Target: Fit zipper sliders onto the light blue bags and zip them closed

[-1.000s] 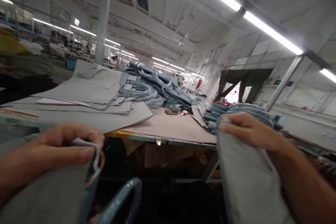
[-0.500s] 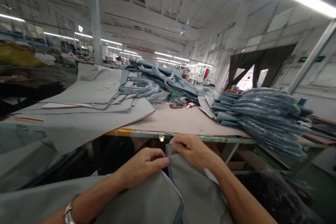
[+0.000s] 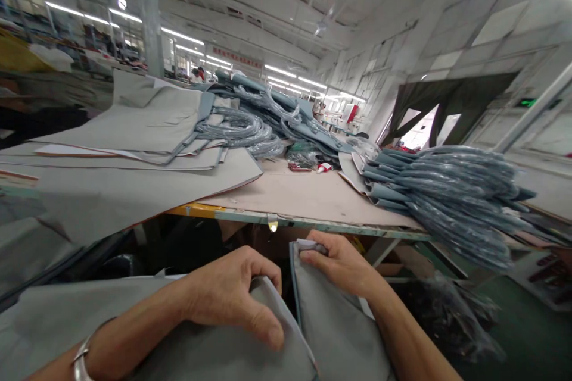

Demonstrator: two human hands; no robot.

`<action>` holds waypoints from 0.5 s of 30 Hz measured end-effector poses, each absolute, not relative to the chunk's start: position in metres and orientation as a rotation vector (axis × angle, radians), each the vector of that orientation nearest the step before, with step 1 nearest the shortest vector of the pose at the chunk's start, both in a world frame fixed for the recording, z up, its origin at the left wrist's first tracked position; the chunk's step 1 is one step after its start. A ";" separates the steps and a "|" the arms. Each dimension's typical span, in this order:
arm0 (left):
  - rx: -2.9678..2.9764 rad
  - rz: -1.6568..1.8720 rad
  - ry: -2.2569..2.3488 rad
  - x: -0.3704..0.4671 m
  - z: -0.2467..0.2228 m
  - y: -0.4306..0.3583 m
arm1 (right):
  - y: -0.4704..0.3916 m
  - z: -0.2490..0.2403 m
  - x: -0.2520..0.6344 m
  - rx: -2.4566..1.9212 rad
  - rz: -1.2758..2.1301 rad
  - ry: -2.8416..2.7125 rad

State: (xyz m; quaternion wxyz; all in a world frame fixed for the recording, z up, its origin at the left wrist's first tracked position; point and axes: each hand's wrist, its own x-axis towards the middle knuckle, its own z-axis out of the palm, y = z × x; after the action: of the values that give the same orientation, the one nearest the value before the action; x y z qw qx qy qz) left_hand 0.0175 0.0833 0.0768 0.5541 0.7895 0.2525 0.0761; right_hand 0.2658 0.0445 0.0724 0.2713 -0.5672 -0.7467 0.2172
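Observation:
Grey fabric (image 3: 339, 315) with a blue-grey bound edge hangs in front of me, below the table's front edge. My right hand (image 3: 337, 259) pinches its top corner, where a white strip shows between thumb and fingers. To the left, my left hand (image 3: 243, 294), with a silver bracelet on the wrist, grips the curved edge of the neighbouring grey panel (image 3: 214, 348), thumb on the near side and fingers behind. A dark gap separates the two panel edges near the top; they come together lower down.
Across the table (image 3: 304, 193) lie flat grey sheets (image 3: 147, 125) at left, coiled blue-grey piping (image 3: 241, 128) in the middle and plastic-wrapped bundles (image 3: 456, 184) at right. A small red-and-white bottle (image 3: 324, 167) stands out behind. Plastic bags (image 3: 451, 315) lie below right.
My left hand has opened wider around its panel edge and moved slightly away from my right hand. The gap between the panels has widened. The camera view has shifted and tilted a little.

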 end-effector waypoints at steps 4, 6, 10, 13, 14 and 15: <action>2.250 0.224 0.653 0.003 0.092 0.095 | 0.038 0.065 0.275 -1.708 0.237 -2.040; 2.411 0.304 0.671 0.002 0.101 0.104 | 0.039 0.067 0.281 -1.689 0.366 -1.995; 2.513 0.539 0.917 0.010 0.116 0.131 | 0.053 0.082 0.294 -1.562 0.585 -1.873; 2.491 0.567 1.077 0.020 0.105 0.150 | 0.066 0.086 0.293 -1.503 0.605 -1.883; 2.458 0.535 1.077 0.022 0.097 0.155 | 0.069 0.083 0.290 -1.501 0.607 -1.894; 2.427 0.500 1.066 0.024 0.087 0.159 | 0.072 0.079 0.287 -1.509 0.615 -1.900</action>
State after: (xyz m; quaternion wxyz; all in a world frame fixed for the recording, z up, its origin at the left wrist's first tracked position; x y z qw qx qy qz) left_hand 0.0238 0.1593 0.0874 0.2202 0.8777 0.3854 0.1806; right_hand 0.2869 0.0718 0.0790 0.3141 -0.5723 -0.7207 0.2333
